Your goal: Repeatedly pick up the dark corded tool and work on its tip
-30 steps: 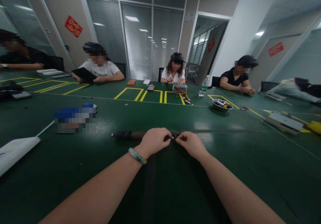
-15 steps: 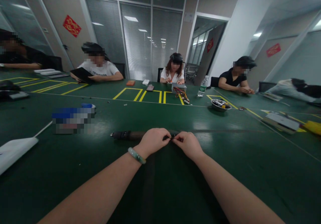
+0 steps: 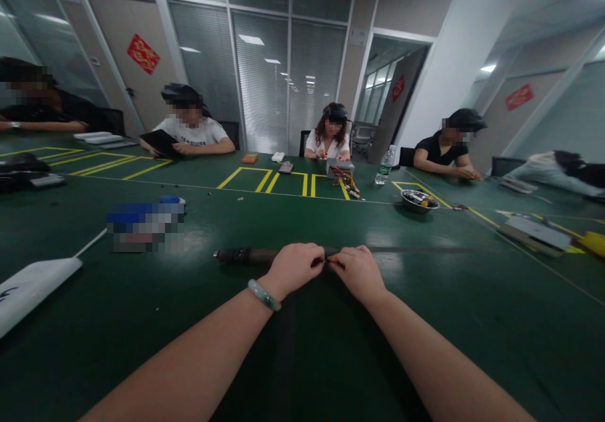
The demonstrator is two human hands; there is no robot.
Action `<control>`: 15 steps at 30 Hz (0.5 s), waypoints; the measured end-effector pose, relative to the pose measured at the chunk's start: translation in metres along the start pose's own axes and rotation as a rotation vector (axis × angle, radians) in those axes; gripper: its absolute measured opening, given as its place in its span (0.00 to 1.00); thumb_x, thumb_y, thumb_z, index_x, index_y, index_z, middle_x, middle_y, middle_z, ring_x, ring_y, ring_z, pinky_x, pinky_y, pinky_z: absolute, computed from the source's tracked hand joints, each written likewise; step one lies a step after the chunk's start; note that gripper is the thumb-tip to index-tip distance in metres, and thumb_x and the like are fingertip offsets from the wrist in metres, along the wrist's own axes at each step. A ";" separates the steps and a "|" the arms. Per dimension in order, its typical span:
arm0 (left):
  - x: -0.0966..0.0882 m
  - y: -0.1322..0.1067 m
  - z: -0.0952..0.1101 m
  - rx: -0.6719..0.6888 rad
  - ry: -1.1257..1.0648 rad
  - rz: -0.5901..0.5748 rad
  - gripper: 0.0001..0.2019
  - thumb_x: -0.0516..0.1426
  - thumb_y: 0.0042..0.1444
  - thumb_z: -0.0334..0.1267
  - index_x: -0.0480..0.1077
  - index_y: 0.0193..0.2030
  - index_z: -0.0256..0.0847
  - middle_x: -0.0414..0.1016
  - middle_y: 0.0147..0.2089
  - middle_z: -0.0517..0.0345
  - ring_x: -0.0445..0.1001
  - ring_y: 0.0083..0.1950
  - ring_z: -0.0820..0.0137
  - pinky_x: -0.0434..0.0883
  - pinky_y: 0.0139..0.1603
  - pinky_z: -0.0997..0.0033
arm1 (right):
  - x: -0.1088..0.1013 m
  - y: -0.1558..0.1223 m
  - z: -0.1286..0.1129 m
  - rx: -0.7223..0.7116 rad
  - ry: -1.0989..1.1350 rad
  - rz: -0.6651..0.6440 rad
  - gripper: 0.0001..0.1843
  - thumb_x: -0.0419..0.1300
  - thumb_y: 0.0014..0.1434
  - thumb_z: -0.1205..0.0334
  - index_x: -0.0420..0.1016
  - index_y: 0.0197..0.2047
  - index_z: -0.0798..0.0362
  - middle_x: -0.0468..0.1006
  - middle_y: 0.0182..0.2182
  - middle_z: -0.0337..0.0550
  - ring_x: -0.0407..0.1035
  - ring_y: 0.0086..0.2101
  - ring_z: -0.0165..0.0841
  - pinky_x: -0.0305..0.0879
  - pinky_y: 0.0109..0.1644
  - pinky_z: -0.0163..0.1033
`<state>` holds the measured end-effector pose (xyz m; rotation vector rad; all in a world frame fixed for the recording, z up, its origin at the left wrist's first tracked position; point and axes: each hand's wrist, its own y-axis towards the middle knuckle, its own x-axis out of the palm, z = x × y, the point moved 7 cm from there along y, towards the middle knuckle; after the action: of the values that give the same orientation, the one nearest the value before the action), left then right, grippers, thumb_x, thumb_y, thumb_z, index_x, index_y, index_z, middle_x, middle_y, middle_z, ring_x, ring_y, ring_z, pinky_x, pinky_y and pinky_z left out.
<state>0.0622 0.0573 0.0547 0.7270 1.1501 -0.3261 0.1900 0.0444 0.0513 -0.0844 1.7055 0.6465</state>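
A long dark rod-like tool (image 3: 246,256) lies across the green table (image 3: 331,346) in front of me, its black grip end pointing left. My left hand (image 3: 295,267), with a pale green bracelet on the wrist, is closed around the tool's middle. My right hand (image 3: 358,272) pinches a small part at the same spot, fingertips touching those of the left hand. A thin dark shaft (image 3: 425,249) runs on to the right. The part between my fingers is too small to identify.
A blurred blue and white box (image 3: 144,225) lies at left, a white sheet (image 3: 33,283) nearer the left edge. A metal bowl (image 3: 418,200), a water bottle (image 3: 384,165) and a bundle of wires (image 3: 347,179) stand farther back. Several people sit around the table.
My two hands have drawn slightly closer together over the tool. The view has shifted a little; the tool stays in place.
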 end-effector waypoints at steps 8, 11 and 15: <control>0.000 0.000 0.001 0.007 0.011 0.009 0.04 0.56 0.58 0.37 0.71 0.39 0.44 0.75 0.39 0.61 0.73 0.40 0.68 0.67 0.44 0.68 | 0.006 -0.001 0.003 -0.031 0.028 0.051 0.03 0.62 0.62 0.64 0.78 0.38 0.48 0.76 0.32 0.37 0.68 0.36 0.31 0.50 0.41 0.40; -0.001 0.001 0.001 0.017 0.006 0.016 0.04 0.56 0.58 0.37 0.71 0.39 0.44 0.75 0.39 0.61 0.73 0.40 0.68 0.67 0.45 0.68 | 0.005 -0.001 0.002 -0.042 0.022 0.069 0.03 0.63 0.62 0.64 0.78 0.38 0.48 0.76 0.32 0.36 0.68 0.35 0.31 0.50 0.41 0.40; -0.001 0.000 0.002 0.017 0.015 0.016 0.04 0.56 0.58 0.37 0.71 0.39 0.44 0.75 0.39 0.61 0.73 0.39 0.67 0.67 0.44 0.67 | 0.004 -0.002 0.000 -0.044 0.008 0.067 0.04 0.62 0.63 0.64 0.78 0.40 0.48 0.76 0.33 0.36 0.68 0.36 0.31 0.51 0.41 0.40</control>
<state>0.0631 0.0562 0.0566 0.7537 1.1563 -0.3180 0.1900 0.0442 0.0470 -0.0618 1.7076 0.7344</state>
